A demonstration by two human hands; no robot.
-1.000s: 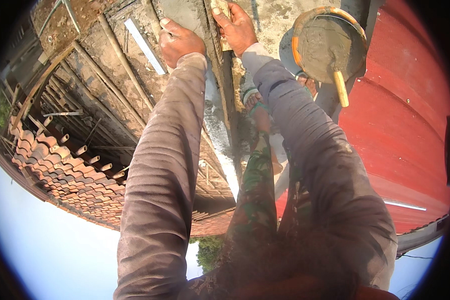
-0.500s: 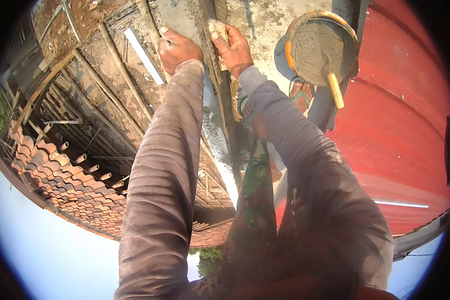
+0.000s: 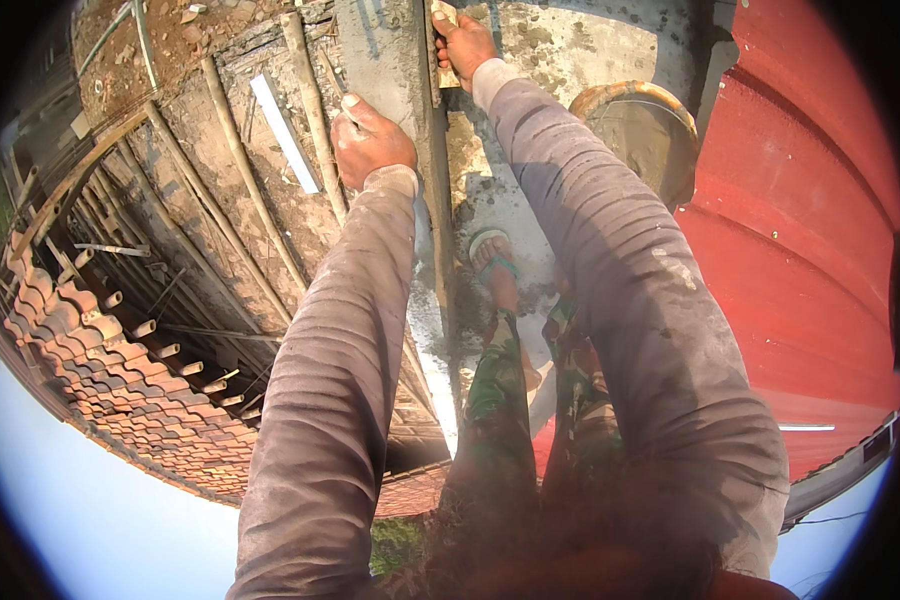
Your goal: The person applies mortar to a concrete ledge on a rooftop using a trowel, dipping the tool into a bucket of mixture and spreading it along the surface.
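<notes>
View from the head, looking down along both forearms to a long grey cement-rendered ledge (image 3: 395,60), the landmark for all positions here.

The left hand (image 3: 370,140) rests on the ledge's left edge, fingers curled and pressed together over the rim, thumb lying on top. This reads as a bracing grip: the person stands high above a roof and the hand seems placed to steady the body.

The right hand (image 3: 462,45) reaches farther along the ledge, at its right edge, fingers closed around a small pale wooden float (image 3: 444,40) held flat against the render. The flat hold suits rubbing the surface smooth, as far as can be judged; the tool's far end is cut off by the picture's rim.

Right of the ledge, near the right forearm, stands a round metal pan of grey mortar with an orange rim (image 3: 638,125), seemingly kept within arm's reach. Below the ledge, a foot in a green-strapped sandal (image 3: 492,255) stands on mortar-spattered concrete. Left of the ledge run bamboo scaffold poles (image 3: 245,180), and beyond them terracotta roof tiles (image 3: 110,370). A red corrugated metal roof (image 3: 800,250) lies well to the right.
</notes>
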